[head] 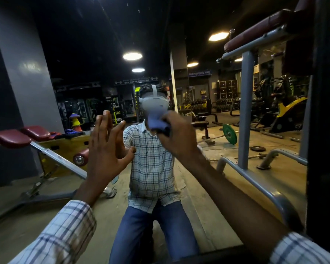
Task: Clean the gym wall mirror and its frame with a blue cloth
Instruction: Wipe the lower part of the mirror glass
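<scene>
Reversed in the mirror (46, 44), a sign reads "WEIGHTS AFTER USE". A red padded bench (32, 138) reflects at left, a green weight plate (229, 133) and grey metal rack (246, 111) at right. Our left hand (106, 149) lies flat, fingers spread, against the glass. Our right hand (179, 136) has its grip clenched on the blue cloth (157, 121), which sits at the fingertips, pressed to the mirror. The dark frame (324, 149) runs down the right.
</scene>
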`<state>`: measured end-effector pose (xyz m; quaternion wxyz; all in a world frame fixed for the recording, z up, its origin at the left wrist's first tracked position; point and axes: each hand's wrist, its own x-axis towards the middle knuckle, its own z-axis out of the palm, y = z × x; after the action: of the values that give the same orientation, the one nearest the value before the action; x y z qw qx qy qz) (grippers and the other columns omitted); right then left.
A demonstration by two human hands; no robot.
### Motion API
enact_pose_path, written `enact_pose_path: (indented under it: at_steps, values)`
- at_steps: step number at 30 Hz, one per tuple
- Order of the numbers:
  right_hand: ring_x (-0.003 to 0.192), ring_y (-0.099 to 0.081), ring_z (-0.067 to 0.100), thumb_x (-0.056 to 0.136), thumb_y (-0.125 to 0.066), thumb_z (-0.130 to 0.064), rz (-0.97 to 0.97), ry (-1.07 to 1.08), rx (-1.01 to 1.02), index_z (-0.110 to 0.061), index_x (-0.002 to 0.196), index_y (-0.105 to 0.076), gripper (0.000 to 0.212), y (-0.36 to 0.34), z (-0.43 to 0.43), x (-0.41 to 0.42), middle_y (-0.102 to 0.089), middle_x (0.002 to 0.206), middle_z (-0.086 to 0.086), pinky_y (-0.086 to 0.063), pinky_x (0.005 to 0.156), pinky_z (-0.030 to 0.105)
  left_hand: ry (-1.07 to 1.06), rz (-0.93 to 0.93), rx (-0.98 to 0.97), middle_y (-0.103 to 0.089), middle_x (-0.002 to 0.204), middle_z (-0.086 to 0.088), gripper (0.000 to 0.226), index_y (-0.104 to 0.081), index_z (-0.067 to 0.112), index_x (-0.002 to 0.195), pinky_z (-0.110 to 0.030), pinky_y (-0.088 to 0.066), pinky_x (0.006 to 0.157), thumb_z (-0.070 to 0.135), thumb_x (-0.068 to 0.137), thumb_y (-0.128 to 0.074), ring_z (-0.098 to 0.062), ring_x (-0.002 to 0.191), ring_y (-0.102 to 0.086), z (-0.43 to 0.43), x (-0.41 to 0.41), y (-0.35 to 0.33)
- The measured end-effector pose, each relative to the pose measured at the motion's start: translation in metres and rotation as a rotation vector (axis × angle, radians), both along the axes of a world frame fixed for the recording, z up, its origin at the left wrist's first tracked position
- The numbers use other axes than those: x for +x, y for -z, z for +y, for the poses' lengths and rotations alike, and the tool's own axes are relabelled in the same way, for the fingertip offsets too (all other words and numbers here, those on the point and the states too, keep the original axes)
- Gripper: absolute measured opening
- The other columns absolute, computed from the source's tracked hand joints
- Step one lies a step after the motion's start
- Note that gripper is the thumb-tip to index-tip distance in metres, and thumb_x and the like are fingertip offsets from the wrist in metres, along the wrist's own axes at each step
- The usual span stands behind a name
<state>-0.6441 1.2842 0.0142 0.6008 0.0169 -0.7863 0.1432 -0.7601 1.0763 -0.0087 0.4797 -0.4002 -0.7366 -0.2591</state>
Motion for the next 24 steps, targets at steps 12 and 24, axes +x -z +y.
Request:
enact_pose_path:
  at_steps: [12,24]
  values:
    - [0.096,-0.064,0.016,0.079,-0.079,-0.016,-0.220,-0.092,0.138,-0.018,0.113,-0.067,0.036,0.069,0.026,0.033,-0.069,0.112,-0.002,-0.059,0.082,0.037,-0.033,-0.001,-0.013,0.005,0.174,-0.008,0.081,-0.034,0.030,0.159,-0.059,-0.014,0.125,0.051,0.090,-0.069,-0.031,0.161,0.004,0.015,0.016,0.019]
    - [0.094,-0.064,0.016,0.080,-0.080,-0.020,-0.184,0.010,-0.014,-0.018,0.110,-0.067,0.033,0.074,0.071,0.070,-0.069,0.109,0.000,-0.059,0.081,0.038,0.031,0.101,-0.150,0.001,0.174,-0.006,0.075,-0.045,0.024,0.154,-0.050,-0.014,0.124,0.044,0.086,-0.068,-0.028,0.161,-0.001,0.076,0.048,0.015]
